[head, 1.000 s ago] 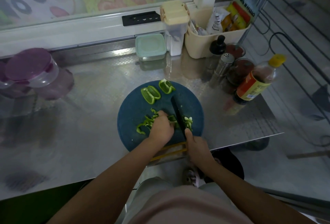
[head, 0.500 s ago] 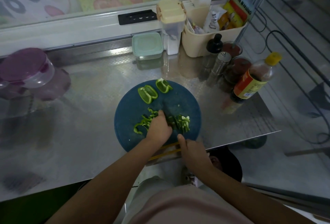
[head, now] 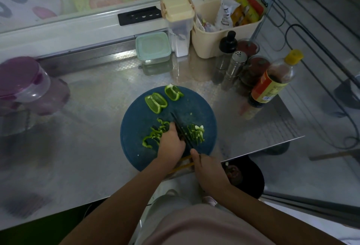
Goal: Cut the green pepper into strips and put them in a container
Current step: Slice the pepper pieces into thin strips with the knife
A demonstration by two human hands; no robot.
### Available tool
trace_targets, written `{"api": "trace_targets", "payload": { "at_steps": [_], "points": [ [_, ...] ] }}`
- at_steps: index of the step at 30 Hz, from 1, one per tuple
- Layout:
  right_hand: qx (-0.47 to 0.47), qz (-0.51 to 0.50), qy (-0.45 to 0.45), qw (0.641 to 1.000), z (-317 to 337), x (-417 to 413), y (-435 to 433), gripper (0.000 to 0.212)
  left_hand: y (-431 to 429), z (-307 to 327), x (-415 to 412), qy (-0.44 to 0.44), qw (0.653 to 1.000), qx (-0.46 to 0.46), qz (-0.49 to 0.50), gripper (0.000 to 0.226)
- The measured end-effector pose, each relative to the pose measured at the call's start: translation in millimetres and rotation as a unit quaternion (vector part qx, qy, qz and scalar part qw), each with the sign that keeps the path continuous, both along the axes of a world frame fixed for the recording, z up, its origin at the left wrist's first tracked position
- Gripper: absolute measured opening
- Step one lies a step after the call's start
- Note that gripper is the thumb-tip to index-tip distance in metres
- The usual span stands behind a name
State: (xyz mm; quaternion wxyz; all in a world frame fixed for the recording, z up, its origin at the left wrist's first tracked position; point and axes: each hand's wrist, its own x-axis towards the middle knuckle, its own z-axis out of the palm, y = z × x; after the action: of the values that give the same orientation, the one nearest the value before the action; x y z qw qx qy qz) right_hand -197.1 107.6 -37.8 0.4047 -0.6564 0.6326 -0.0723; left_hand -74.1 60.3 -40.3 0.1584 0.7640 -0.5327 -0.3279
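The green pepper lies in pieces on a round blue cutting board (head: 136,147) at the near edge of the steel counter (head: 93,98). Two larger chunks (head: 155,102) sit on the far part of the board, hollow side up and just apart from each other. Nearer, thin strips (head: 153,135) are heaped on the left. A second bunch of cut strips (head: 197,134) lies to the right of the knife (head: 180,127).

The knife's dark blade runs from near to far between the two heaps, edge down on the board. The left hand (head: 171,144) sits on the board right against the blade's left side, knuckles up and fingers tucked under. I cannot tell whether they pin a piece, since the hand covers whatever is there. The right hand (head: 208,168) is clenched round the knife's handle at the board's near rim, its forefinger stretched forward towards the blade.

A small box with a mint-green lid (head: 153,46) stands against the far wall of the counter. Right of it are a tall clear canister with a cream lid (head: 179,20) and a cream tub (head: 212,46) stuffed with packets. Further right are a metal shaker (head: 235,65), a black-capped bottle (head: 227,46) and a yellow-capped sauce bottle (head: 272,85). A purple-lidded tub (head: 21,81) is far off to the left.
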Motion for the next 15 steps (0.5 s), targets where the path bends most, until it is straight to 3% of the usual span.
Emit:
{"api": "trace_targets", "payload": {
  "at_steps": [15],
  "points": [
    [0.069, -0.028, -0.037, 0.997, 3, -3, -7, 0.080, -9, -1, 11, 0.000, 0.999, 0.013, -0.046, 0.041]
  ]
}}
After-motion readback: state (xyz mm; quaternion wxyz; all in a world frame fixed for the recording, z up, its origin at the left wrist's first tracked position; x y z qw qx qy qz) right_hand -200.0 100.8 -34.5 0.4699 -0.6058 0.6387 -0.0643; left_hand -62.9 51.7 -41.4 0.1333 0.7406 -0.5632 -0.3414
